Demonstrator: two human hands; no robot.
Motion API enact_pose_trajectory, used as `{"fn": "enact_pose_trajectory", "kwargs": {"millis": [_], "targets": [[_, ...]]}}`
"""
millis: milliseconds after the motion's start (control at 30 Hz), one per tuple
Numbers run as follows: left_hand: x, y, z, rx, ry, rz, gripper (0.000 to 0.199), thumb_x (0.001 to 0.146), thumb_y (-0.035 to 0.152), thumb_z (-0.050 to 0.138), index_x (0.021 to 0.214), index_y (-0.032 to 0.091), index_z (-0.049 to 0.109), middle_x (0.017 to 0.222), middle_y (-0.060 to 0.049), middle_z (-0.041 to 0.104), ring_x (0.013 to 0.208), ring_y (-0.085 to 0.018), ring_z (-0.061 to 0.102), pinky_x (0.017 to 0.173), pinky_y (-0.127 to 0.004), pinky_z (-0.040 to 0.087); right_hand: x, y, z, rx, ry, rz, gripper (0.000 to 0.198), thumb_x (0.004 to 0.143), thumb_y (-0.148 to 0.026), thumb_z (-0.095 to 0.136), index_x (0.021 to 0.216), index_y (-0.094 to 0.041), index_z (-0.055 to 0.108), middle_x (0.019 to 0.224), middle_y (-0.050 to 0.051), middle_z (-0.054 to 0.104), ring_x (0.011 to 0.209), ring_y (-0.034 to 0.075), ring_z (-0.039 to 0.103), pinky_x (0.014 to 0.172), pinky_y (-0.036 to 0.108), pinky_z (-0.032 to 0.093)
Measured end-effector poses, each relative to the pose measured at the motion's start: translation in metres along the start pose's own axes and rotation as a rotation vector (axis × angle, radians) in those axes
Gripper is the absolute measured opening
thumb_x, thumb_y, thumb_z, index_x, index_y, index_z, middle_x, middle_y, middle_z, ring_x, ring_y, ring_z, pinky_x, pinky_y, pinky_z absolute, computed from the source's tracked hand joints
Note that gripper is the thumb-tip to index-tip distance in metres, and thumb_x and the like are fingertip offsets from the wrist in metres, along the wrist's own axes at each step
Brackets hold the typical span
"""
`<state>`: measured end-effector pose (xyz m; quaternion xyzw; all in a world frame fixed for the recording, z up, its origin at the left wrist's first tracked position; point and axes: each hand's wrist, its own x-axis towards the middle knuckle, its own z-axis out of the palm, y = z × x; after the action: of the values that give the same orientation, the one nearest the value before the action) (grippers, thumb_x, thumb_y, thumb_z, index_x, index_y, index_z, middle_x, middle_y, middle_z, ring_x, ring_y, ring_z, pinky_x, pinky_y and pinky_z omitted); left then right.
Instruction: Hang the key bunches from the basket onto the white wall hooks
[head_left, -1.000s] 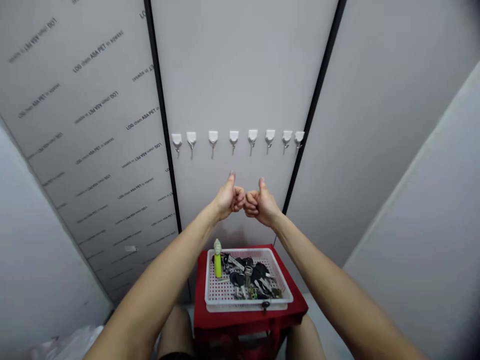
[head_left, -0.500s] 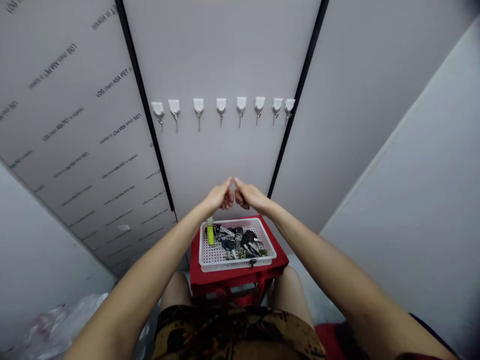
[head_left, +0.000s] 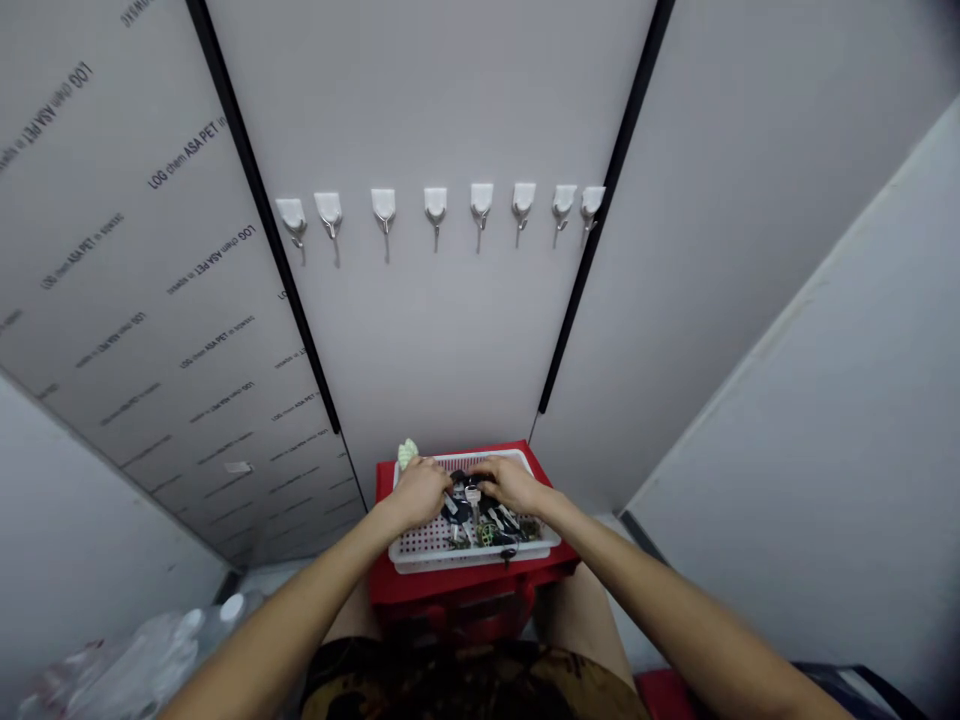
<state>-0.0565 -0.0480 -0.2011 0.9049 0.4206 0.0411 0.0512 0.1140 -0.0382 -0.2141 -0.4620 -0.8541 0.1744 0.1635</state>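
A white perforated plastic basket (head_left: 480,558) holds a jumbled pile of keys (head_left: 472,500), several with black heads. My left hand (head_left: 422,492) reaches in over the basket's left half, its fingers closed on keys at the pile's left edge. From the right, my right hand (head_left: 512,485) has its fingers curled onto keys at the back of the pile; its fingertips are partly hidden. A pale green tag or charm (head_left: 407,453) pokes up at the back left corner, behind my left hand. One dark key (head_left: 508,553) hangs over the front rim.
The basket rests on a red fabric box or bag (head_left: 390,590) between my knees. Several white adhesive hooks (head_left: 436,204) line the grey wall panel ahead. Plastic bags and bottles (head_left: 172,640) lie on the floor at lower left, and a dark item (head_left: 847,685) at lower right.
Both hands have come down from above the basket, where they were held together, into the keys. My left hand now covers the yellow piece at the left.
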Motion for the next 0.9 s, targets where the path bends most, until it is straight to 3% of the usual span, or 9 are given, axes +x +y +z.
{"fn": "enact_pose_trajectory", "kwargs": {"millis": [100,200,267,400,567,667,800,900], "targets": [[-0.003,0.001,0.000,-0.086,0.011,-0.007,0.022,0.060,0.012,0.042,0.075,0.017,0.058,0.078,-0.006,0.058,0.081,-0.020,0.046,0.075,-0.033,0.029,0.005,-0.002,-0.003,-0.007,0.017,0.009,0.016,0.062,-0.015,0.044,0.070,-0.016,0.058,0.069,0.004,0.056,0.066,0.013,0.048,0.062,0.022,0.035],[-0.003,0.005,0.002,-0.303,0.163,-0.087,0.032,0.061,0.021,0.047,0.092,0.018,0.050,0.093,-0.006,0.054,0.088,-0.020,0.044,0.080,-0.033,0.028,0.010,-0.009,-0.012,0.118,0.029,0.021,0.012,0.062,-0.016,0.045,0.065,-0.015,0.056,0.060,0.001,0.054,0.056,0.009,0.046,0.055,0.020,0.034],[0.000,0.007,0.003,-0.518,0.230,-0.121,0.036,0.061,0.027,0.048,0.096,0.018,0.047,0.096,-0.006,0.052,0.090,-0.019,0.043,0.080,-0.032,0.030,0.015,-0.017,-0.021,0.260,0.023,0.053,0.011,0.062,-0.018,0.045,0.065,-0.014,0.055,0.056,-0.001,0.053,0.051,0.008,0.044,0.050,0.019,0.033],[0.008,0.009,-0.003,-1.121,0.239,-0.124,0.032,0.064,0.027,0.047,0.094,0.015,0.044,0.086,-0.004,0.055,0.077,-0.014,0.050,0.070,-0.027,0.037,0.027,-0.034,-0.046,0.530,-0.005,0.121,0.012,0.061,-0.024,0.048,0.061,-0.013,0.051,0.048,-0.004,0.046,0.043,0.005,0.039,0.043,0.018,0.030],[0.005,0.005,-0.029,-1.667,0.232,-0.182,0.036,0.058,0.036,0.053,0.086,0.014,0.044,0.069,-0.002,0.055,0.057,-0.009,0.050,0.058,-0.024,0.039,0.038,-0.047,-0.066,0.787,0.055,0.178,0.018,0.060,-0.031,0.050,0.060,-0.013,0.048,0.046,-0.005,0.044,0.042,0.004,0.039,0.042,0.018,0.031],[-0.001,-0.001,-0.046,-1.799,0.289,-0.185,0.036,0.054,0.036,0.057,0.080,0.014,0.047,0.070,-0.002,0.054,0.055,-0.008,0.049,0.054,-0.021,0.038,0.041,-0.052,-0.062,0.879,0.085,0.140,0.024,0.061,-0.035,0.049,0.070,-0.013,0.051,0.060,-0.002,0.052,0.052,0.006,0.046,0.048,0.019,0.036],[-0.010,-0.011,-0.060,-1.876,0.375,-0.173,0.024,0.054,0.026,0.056,0.073,0.015,0.047,0.066,0.001,0.052,0.056,-0.007,0.048,0.055,-0.020,0.037,0.043,-0.063,-0.049,1.049,-0.114,0.156,0.036,0.068,-0.045,0.037,0.079,-0.013,0.050,0.068,0.004,0.055,0.058,0.009,0.051,0.051,0.022,0.039],[-0.016,-0.019,-0.067,-1.860,0.398,-0.209,0.019,0.053,0.021,0.053,0.070,0.015,0.046,0.064,0.000,0.053,0.057,-0.008,0.048,0.055,-0.021,0.037,0.048,-0.072,-0.044,1.069,-0.123,0.146,0.037,0.068,-0.045,0.036,0.084,-0.014,0.048,0.075,0.005,0.056,0.059,0.010,0.053,0.052,0.023,0.040]]}}
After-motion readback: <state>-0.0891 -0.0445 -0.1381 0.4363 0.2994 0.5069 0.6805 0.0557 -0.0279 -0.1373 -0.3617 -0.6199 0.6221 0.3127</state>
